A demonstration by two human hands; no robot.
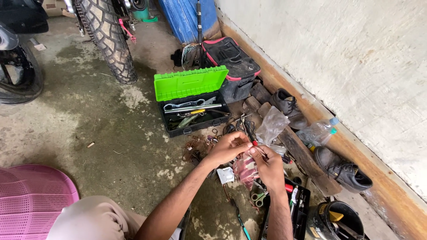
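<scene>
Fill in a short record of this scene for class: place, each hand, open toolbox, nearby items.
place: stained concrete floor beside a wall
left hand: fingertips pinching a small part, too small to tell
right hand: holds a pinkish plastic bag
toolbox: green lid up, wrenches inside
nearby: motorcycle tyre, two black shoes, plastic bottle

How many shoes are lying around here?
2: one shoe by the wall behind the planks, another shoe nearer, beside the bucket. Clutter may hide more.

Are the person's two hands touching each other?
Touching. The head view shows the left hand and right hand meeting at the fingertips over a pinkish bag.
</scene>
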